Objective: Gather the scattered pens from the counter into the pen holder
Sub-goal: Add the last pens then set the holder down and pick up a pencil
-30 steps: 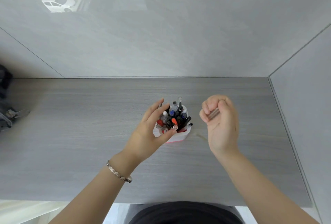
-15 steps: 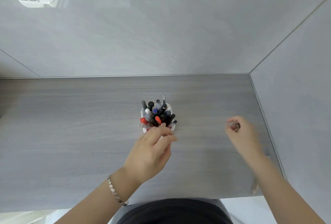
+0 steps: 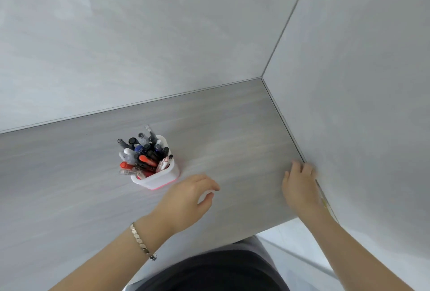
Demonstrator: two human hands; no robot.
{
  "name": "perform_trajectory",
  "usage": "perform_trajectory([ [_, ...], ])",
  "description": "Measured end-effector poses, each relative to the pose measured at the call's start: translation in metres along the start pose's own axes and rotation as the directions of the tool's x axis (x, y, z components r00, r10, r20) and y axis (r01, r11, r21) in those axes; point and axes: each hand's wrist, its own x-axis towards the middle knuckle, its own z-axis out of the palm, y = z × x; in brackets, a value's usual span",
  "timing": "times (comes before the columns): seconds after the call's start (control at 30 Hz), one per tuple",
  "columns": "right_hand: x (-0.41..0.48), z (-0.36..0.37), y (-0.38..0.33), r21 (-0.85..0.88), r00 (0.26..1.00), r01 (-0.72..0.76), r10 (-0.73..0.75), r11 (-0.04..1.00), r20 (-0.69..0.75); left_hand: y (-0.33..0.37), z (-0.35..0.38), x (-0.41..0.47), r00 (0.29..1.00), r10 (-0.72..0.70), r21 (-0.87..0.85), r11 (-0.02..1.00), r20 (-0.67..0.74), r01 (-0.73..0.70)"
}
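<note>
The white pen holder point(image 3: 158, 178), packed with pens point(image 3: 144, 153), is seen on the grey surface point(image 3: 69, 186) just left of the left grip point(image 3: 189, 195), loosely curled and empty, and well apart from the right grip point(image 3: 300, 186), laid flat, holding nothing visible.

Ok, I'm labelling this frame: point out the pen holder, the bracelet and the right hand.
pen holder point(image 3: 160, 180): head view, white front wall.
bracelet point(image 3: 139, 240): head view, links over the left wrist.
right hand point(image 3: 300, 185): head view, back of the hand.

Head camera looks steeply down, close over the counter point(image 3: 221, 128) corner.
</note>
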Motion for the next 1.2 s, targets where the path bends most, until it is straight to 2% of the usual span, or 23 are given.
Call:
perform_trajectory([
  [0.1,0.011,-0.007,-0.009,0.111,1.0,0.016,-0.017,0.994,0.011,-0.001,-0.002,0.004,0.99,-0.125,-0.011,0.992,0.06,0.126],
  [0.23,0.013,-0.012,-0.005,0.197,1.0,-0.022,0.018,0.98,0.022,0.001,-0.001,0.009,0.98,-0.164,0.014,0.987,0.114,0.163],
  [0.3,0.007,-0.021,0.001,0.069,0.998,-0.037,0.034,0.997,0.048,0.006,0.003,0.013,0.978,-0.149,0.017,0.989,0.145,0.148],
  [0.4,0.003,-0.036,0.01,-0.142,0.982,-0.122,0.14,0.982,0.124,0.015,0.012,0.019,0.975,-0.125,0.027,0.992,0.182,0.122],
  [0.5,0.002,-0.038,0.016,-0.264,0.974,-0.11,0.156,0.958,0.162,0.02,0.019,0.023,0.971,-0.115,0.042,0.993,0.21,0.109],
  [0.57,0.001,-0.037,0.017,-0.294,0.979,-0.079,0.13,0.953,0.159,0.022,0.021,0.025,0.965,-0.117,0.05,0.993,0.234,0.108],
  [0.7,0.002,-0.043,0.021,-0.243,0.982,-0.069,0.11,0.968,0.157,0.02,0.019,0.025,0.96,-0.118,0.053,0.993,0.253,0.108],
  [0.77,0.003,-0.043,0.023,-0.117,0.982,-0.089,0.107,0.989,0.155,0.018,0.016,0.023,0.962,-0.121,0.05,0.992,0.246,0.113],
  [0.83,0.002,-0.047,0.016,0.174,0.977,-0.152,0.121,0.973,0.178,0.015,0.012,0.019,0.97,-0.123,0.031,0.992,0.209,0.119],
  [0.9,-0.002,-0.059,-0.008,0.495,0.982,-0.155,0.078,0.855,0.174,0.013,0.004,0.013,0.982,-0.131,-0.01,0.991,0.139,0.134],
  [0.97,-0.009,-0.076,-0.042,0.715,0.982,-0.116,-0.026,0.69,0.186,0.014,-0.007,0.007,0.989,-0.133,-0.037,0.99,0.064,0.135],
  [1.03,-0.018,-0.093,-0.076,0.823,0.961,-0.138,-0.125,0.552,0.245,0.016,-0.019,0.0,0.997,-0.073,-0.036,0.997,-0.024,0.072],
  [1.13,-0.032,-0.108,-0.113,0.883,0.876,-0.279,-0.276,0.379,0.395,0.019,-0.039,-0.008,0.977,0.102,0.064,0.994,-0.19,-0.091],
  [1.2,-0.041,-0.112,-0.129,0.876,0.809,-0.356,-0.362,0.326,0.463,0.018,-0.049,-0.011,0.943,0.208,0.162,0.972,-0.258,-0.17],
])
